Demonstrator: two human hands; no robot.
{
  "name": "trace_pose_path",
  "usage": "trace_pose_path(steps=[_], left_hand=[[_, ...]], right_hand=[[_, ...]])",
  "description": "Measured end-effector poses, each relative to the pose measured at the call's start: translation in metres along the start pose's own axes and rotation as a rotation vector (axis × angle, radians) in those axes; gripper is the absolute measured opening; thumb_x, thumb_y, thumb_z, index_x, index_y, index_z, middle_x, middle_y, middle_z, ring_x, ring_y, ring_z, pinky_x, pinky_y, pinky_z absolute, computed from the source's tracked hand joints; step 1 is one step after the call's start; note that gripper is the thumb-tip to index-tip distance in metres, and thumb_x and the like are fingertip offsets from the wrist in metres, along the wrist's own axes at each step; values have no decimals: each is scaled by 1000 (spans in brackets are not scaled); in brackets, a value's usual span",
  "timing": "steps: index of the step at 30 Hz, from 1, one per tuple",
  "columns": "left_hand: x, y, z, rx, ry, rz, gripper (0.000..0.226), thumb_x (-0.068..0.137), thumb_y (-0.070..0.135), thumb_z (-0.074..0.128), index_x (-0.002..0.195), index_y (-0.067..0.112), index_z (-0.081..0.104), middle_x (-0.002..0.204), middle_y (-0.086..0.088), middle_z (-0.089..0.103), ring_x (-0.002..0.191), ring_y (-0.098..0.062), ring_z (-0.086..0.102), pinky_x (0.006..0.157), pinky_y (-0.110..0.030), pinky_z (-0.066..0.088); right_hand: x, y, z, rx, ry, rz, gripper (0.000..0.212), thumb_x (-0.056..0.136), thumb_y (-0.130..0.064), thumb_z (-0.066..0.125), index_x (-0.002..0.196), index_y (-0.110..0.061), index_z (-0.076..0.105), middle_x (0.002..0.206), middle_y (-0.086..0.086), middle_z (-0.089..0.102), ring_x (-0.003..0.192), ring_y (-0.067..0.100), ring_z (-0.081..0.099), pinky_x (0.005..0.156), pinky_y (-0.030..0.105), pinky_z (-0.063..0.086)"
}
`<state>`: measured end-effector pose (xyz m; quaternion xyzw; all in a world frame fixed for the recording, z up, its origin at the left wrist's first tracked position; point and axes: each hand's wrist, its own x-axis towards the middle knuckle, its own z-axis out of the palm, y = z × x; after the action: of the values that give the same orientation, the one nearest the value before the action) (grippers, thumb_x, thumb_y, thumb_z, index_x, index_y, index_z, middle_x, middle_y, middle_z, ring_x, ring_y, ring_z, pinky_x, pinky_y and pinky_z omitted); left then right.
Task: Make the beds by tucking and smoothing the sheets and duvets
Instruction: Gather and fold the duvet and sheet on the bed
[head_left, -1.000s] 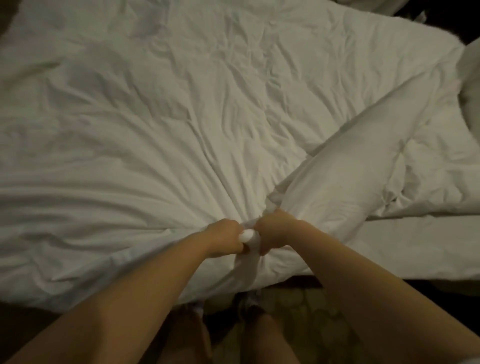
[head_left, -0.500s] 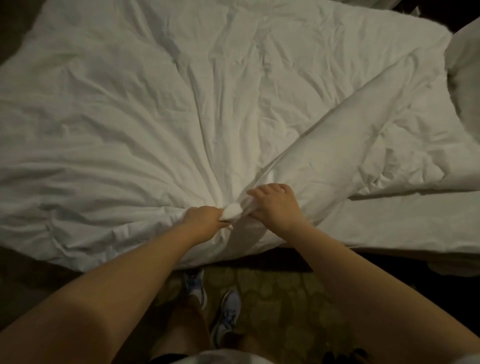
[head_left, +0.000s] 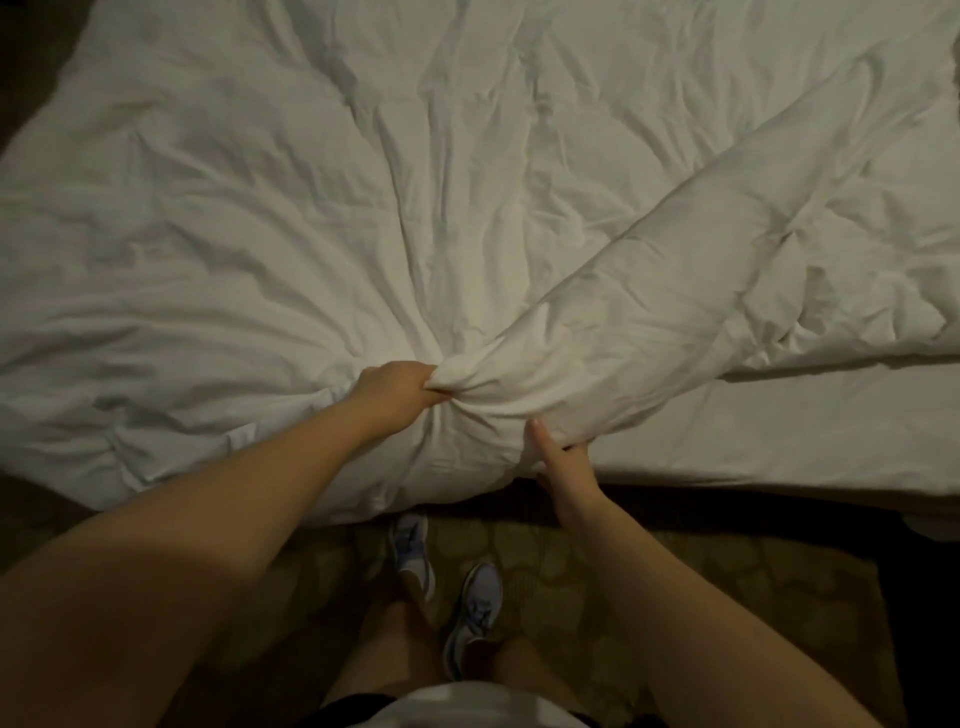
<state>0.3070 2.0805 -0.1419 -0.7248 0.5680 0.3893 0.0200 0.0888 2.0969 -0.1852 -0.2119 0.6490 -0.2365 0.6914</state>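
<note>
the right hand (head_left: 563, 460) has left the bunch that the left hand (head_left: 397, 389) still clenches and now grasps the folded-over flap of the duvet (head_left: 260, 234) spread across the bed (head_left: 779, 447), probably to unfold it.

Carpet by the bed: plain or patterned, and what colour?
The carpet is patterned: rounded, pebble-like blotches in dull olive-brown, best seen in the head view.

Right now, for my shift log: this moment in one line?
left hand: grips bunched duvet | right hand: grips duvet beside it | duvet: wrinkled, folded over, sheet exposed
</note>
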Motion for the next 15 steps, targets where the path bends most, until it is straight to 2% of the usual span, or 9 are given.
trace_pose_path(steps=[2,4,6,8,11,13,15], left_hand=[[5,0,-5,17,36,-27,45,95,49,43,133,26,51,138,-8,50,123,-28,48,101,-37,36],[10,-2,-6,80,58,-55,45,97,49,39,133,24,51,135,-9,53,120,-29,49,99,-39,38],[16,-3,-5,160,111,-91,43,98,46,37,131,20,49,131,-10,53,116,-30,50,95,-41,40],[19,1,-5,149,237,-101,40,98,35,39,131,15,45,132,-14,50,115,-33,48,93,-42,41],[-4,23,5,24,474,32,53,89,18,47,140,8,38,141,-19,40,124,-37,42,102,-44,33],[-34,37,24,44,580,187,61,85,34,43,140,7,39,142,-19,42,126,-38,44,103,-48,36],[-62,46,40,95,467,173,78,84,55,40,148,15,23,151,-12,27,136,-32,32,108,-47,29]], right_hand=[[0,-10,2,-8,34,-56,72,84,-36,69,143,-13,36,136,-2,50,123,19,49,109,40,38],[0,-19,5,-70,104,-102,51,89,-30,66,131,-7,52,125,2,58,113,19,54,102,35,44],[-4,-26,11,-162,160,-164,39,90,-26,64,121,-3,59,116,6,63,102,18,58,88,30,47],[-11,-34,20,-225,185,-225,29,89,-26,65,108,-4,64,104,6,66,95,20,60,78,30,48],[-23,-48,38,-223,222,-291,25,88,-30,66,90,-5,65,92,10,68,89,24,64,81,39,54],[-32,-65,53,-147,215,-333,24,87,-30,67,89,-6,66,90,9,69,89,25,65,83,41,54],[-40,-87,67,-71,196,-369,22,87,-28,67,89,-6,67,91,9,70,90,25,66,85,41,54]])
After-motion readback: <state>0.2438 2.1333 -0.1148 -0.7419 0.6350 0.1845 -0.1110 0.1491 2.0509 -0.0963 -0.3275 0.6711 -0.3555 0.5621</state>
